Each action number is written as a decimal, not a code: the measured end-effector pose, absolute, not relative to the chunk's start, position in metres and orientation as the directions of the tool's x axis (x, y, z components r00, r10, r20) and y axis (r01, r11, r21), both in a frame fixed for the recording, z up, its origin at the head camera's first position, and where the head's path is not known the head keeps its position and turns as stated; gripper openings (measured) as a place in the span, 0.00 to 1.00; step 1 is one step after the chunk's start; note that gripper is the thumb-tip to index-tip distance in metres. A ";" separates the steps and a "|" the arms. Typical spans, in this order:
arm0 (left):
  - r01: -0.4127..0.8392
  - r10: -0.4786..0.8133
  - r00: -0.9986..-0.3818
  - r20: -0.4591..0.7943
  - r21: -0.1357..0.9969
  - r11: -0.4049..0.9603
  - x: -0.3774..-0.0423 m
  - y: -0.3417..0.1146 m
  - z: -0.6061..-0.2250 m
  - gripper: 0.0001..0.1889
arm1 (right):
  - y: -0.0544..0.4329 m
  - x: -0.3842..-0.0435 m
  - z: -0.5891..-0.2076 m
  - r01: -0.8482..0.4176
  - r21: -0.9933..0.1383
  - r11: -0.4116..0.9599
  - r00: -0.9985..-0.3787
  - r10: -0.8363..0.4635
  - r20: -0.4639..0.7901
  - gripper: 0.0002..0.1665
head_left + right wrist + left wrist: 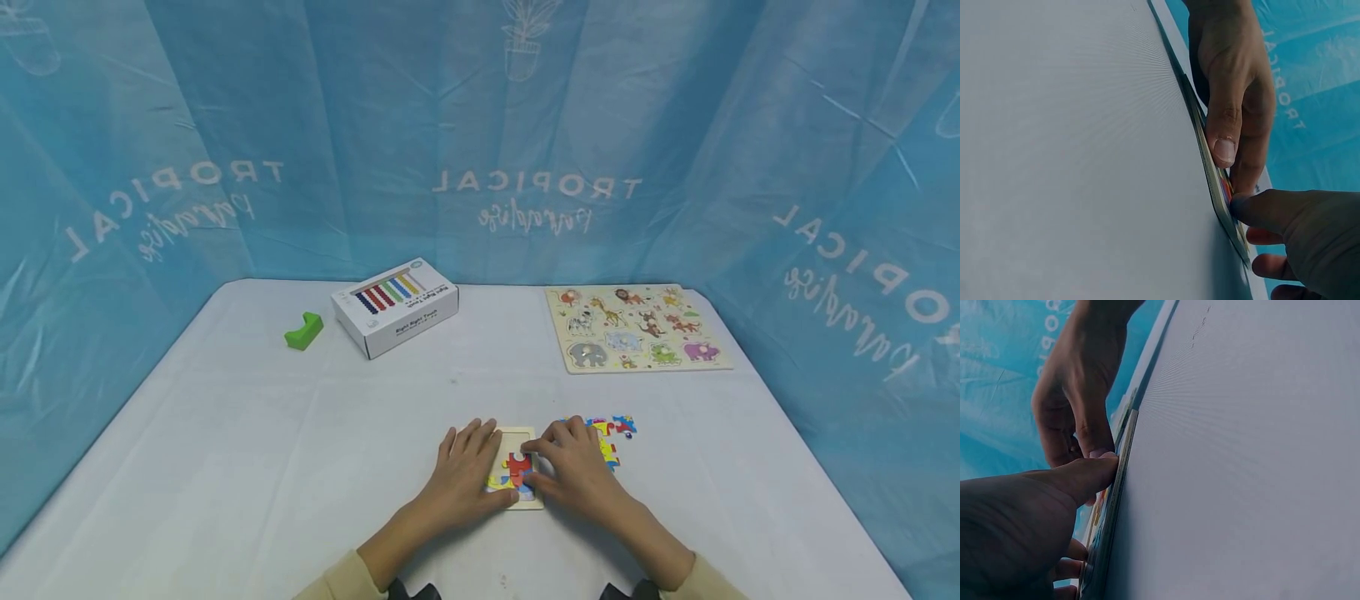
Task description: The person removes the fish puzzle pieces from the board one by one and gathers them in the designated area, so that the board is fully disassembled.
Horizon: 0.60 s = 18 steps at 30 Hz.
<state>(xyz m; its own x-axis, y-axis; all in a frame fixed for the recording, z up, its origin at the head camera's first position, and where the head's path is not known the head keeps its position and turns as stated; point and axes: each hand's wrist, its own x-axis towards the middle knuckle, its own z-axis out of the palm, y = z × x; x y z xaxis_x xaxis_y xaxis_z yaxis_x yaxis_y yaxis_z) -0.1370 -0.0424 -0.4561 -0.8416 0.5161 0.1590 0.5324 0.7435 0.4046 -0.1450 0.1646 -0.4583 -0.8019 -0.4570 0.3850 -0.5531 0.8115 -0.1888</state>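
Observation:
A small wooden jigsaw tray [517, 435] lies flat near the front middle of the table, with a red jigsaw piece [516, 463] and some yellow and blue ones in its lower part. My left hand [467, 475] rests along the tray's left side, fingers extended, thumb over the front rim. From the right, my right hand [577, 473] reaches over the tray's edge, its bent index finger and thumb at either side of the red piece. Loose jigsaw pieces [624, 427] lie just beyond the right hand, which partly covers them. Both wrist views see the tray's edge [1124, 450] only side-on.
At the back left stands a white box [397, 308] with a picture of coloured bars, and a green curved block [303, 332] lies left of it. A wooden animal puzzle board [637, 329] lies at the back right. Blue printed curtains [480, 125] enclose the white table [262, 458].

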 end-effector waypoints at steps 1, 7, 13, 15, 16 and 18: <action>0.534 0.516 -0.841 0.161 0.406 0.742 -0.137 -0.042 -0.457 0.43 | 0.164 -0.145 -0.458 -0.549 -0.186 0.815 -0.806 -0.456 0.377 0.19; 0.534 0.520 -0.839 0.160 0.423 0.732 -0.136 -0.043 -0.458 0.43 | 0.162 -0.144 -0.457 -0.527 -0.181 0.830 -0.826 -0.451 0.338 0.18; 0.517 0.511 -0.849 0.134 0.410 0.751 -0.136 -0.043 -0.456 0.43 | 0.162 -0.144 -0.457 -0.530 -0.179 0.829 -0.823 -0.452 0.343 0.17; 0.517 0.511 -0.849 0.133 0.405 0.754 -0.136 -0.042 -0.455 0.43 | 0.162 -0.144 -0.457 -0.529 -0.175 0.831 -0.823 -0.452 0.344 0.17; 0.518 0.513 -0.849 0.132 0.402 0.755 -0.136 -0.043 -0.455 0.43 | 0.162 -0.144 -0.457 -0.528 -0.172 0.831 -0.823 -0.452 0.345 0.17; 0.520 0.514 -0.848 0.132 0.396 0.757 -0.137 -0.043 -0.455 0.43 | 0.162 -0.144 -0.456 -0.523 -0.170 0.835 -0.827 -0.449 0.339 0.16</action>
